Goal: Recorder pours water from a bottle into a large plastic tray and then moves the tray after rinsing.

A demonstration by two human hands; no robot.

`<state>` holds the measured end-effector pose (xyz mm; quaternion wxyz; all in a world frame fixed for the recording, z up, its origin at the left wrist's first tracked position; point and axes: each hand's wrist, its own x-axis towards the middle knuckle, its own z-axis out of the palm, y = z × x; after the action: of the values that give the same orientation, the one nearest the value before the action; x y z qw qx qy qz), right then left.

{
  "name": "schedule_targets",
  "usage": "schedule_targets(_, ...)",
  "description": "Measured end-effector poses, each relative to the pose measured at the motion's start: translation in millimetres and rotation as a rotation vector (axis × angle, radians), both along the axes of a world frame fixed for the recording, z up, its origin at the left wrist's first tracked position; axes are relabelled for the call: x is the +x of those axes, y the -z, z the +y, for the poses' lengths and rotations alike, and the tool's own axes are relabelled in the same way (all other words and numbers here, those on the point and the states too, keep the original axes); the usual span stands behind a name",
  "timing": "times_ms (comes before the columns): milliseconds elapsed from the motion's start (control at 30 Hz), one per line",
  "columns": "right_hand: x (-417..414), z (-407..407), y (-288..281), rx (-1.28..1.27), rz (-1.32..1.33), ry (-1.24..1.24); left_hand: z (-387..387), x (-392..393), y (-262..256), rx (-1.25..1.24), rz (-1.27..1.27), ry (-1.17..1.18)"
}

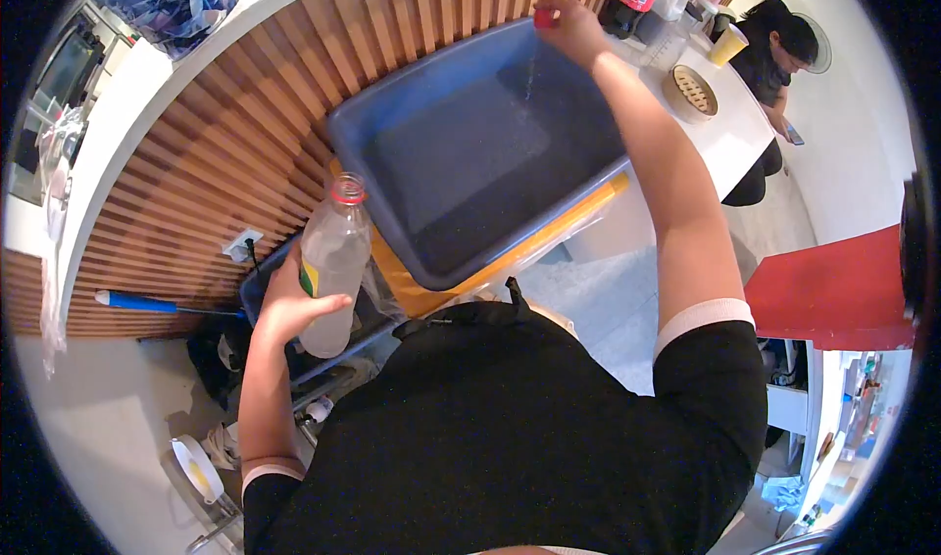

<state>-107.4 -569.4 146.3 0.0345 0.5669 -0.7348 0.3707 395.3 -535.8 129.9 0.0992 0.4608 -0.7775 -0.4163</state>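
My left hand [294,298] grips a clear plastic bottle [332,261] with a yellow-green label, held upright to the left of the blue plastic tub [470,265]. Cloudy liquid fills part of it, and its mouth, with a red ring, is uncapped. Over the tub's far right corner, my right hand [573,32] pinches a small red bottle cap [544,18]. Shallow liquid seems to lie on the tub's dark floor, and a thin whitish streak shows below my right hand. Yellow material [401,283] lies beneath the tub.
A white table [728,136] at the right holds a cola bottle [632,0], a yellow cup [728,45] and a round lattice-topped container [689,92]. Beyond it sits a person [764,70] with a phone. Slatted wood panelling [242,136] rises behind the tub, with a plugged socket [242,246].
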Motion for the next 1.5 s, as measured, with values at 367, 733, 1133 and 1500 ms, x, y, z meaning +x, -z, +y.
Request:
schedule_targets(367, 129.8, -23.9, -36.0, -0.024, 0.219, -0.317, 4.1, -1.3, -2.6, -0.041, -0.028, 0.007)
schedule_targets(733, 125.7, 50.1, 7.8, -0.308, 0.128, -0.175, 4.2, -5.1, -3.1, -0.047, -0.018, 0.004)
schedule_targets(1133, 65.3, 81.5, 110.7, 0.23, 0.156, -0.019, 0.3, -23.0, -5.0, -0.044, -0.102, 0.087)
schedule_targets(1500, 172.8, 92.9, 94.2, 0.15, -1.121, -0.488, -10.8, -38.7, -7.5, -0.019, -0.185, 0.213)
